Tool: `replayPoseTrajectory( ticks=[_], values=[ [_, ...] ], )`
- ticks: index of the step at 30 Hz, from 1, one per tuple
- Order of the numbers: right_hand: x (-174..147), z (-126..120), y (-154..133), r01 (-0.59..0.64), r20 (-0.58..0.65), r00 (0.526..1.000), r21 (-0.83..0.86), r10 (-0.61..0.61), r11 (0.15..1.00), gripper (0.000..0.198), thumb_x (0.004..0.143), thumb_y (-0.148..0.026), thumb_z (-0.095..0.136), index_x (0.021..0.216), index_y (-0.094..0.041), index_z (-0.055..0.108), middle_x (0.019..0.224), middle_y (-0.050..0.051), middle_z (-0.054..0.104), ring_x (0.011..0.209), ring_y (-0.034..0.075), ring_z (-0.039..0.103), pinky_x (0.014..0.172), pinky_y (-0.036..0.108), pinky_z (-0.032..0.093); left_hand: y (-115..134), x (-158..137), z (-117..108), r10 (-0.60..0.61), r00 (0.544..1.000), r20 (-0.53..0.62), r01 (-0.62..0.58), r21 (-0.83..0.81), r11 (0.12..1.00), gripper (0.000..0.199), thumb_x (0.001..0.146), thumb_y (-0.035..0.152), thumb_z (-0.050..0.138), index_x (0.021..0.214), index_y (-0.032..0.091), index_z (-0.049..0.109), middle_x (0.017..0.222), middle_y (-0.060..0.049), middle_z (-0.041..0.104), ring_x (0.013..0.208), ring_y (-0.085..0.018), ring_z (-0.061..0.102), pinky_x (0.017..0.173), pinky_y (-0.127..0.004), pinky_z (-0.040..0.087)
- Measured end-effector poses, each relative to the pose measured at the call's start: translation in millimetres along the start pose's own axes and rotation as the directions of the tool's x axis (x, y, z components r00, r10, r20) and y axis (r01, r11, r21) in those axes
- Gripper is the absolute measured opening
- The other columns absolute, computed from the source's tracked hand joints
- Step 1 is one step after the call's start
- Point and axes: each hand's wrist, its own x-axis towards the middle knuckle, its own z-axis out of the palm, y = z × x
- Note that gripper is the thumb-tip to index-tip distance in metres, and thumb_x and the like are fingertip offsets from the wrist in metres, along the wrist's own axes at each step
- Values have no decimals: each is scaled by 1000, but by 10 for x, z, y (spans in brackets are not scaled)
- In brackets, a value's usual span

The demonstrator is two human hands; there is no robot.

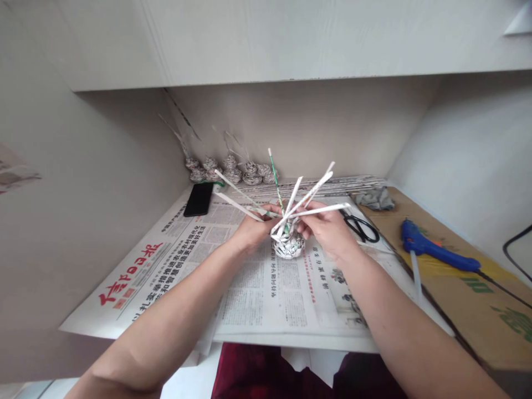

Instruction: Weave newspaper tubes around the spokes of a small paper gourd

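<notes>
Between my hands is a small round woven newspaper piece [288,246], with several rolled paper strips fanning up and outward from its top. My left hand [255,227] closes on the left side of the strips near the neck. From the right, my right hand [322,224] pinches the strips close to the woven body, its thumb along one white strip [328,210]. One strip [274,172] is green and stands nearly upright. My fingertips are partly hidden behind the strips. Below lies newspaper [257,299] spread over the table.
Several finished-looking woven gourd shapes [231,172] line the back wall beside a bundle of rolled paper sticks [316,187]. A black phone [198,199] lies left. Black-handled scissors [361,228], a grey cloth [375,198] and a blue glue gun [436,249] on cardboard [469,327] are right.
</notes>
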Motion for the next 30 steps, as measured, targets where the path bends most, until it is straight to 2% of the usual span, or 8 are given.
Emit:
replayPoseTrajectory(
  ticks=[3,6,9,13,15,20,24,30],
  values=[
    [14,-106,21,51,33,999,-316,-42,948,26,76,-45,68,78,-20,67,66,0,62,58,12,54,51,24,41,5,0,-20,-17,999,40,16,20,1000,27,60,27,82,76,13,64,64,0,63,54,-8,52,54,-21,38],
    [14,-141,44,80,39,997,-449,-70,890,26,78,-46,65,75,-20,65,72,1,65,65,14,57,60,28,45,24,-2,-33,-50,994,96,49,17,999,32,58,30,84,76,12,65,65,-2,65,58,-11,55,57,-23,39],
    [14,-109,73,80,80,995,-397,-52,914,23,80,-43,62,76,-21,63,73,1,64,67,15,58,61,29,47,37,-3,-47,-74,990,124,69,38,997,34,58,34,83,74,12,64,65,-2,64,58,-11,54,58,-24,40],
    [28,-63,117,-6,138,990,-263,44,965,20,79,-42,63,79,-22,61,71,1,62,62,15,57,55,28,46,49,-15,-54,-72,990,118,63,83,995,34,61,37,81,70,13,60,60,1,58,53,-8,47,54,-22,35],
    [31,-61,120,-43,167,983,-224,82,974,20,79,-42,63,79,-22,59,71,0,61,59,13,56,52,26,45,58,-22,-52,-56,986,159,38,114,993,34,63,39,80,71,13,60,63,1,59,55,-9,47,54,-22,35],
    [8,-86,30,-76,199,972,-225,122,971,21,79,-42,65,80,-21,60,72,0,61,59,12,55,50,25,44,72,-25,-63,12,977,213,-51,176,983,33,67,40,76,80,13,63,73,-4,63,65,-14,55,62,-25,41],
    [-16,-124,-61,-112,298,941,-171,159,979,24,75,-41,71,80,-19,61,70,-1,61,56,10,54,48,23,42,85,-19,-68,42,980,192,-85,221,971,29,67,37,76,75,13,62,67,-1,60,62,-12,51,60,-24,39],
    [-46,-144,-114,-140,319,922,-254,220,957,23,76,-35,73,88,-20,60,70,-1,62,53,8,52,50,22,42,114,-29,-39,39,987,153,-82,287,955,30,67,37,75,67,13,58,58,3,53,54,-8,43,54,-22,34]
  ],
)
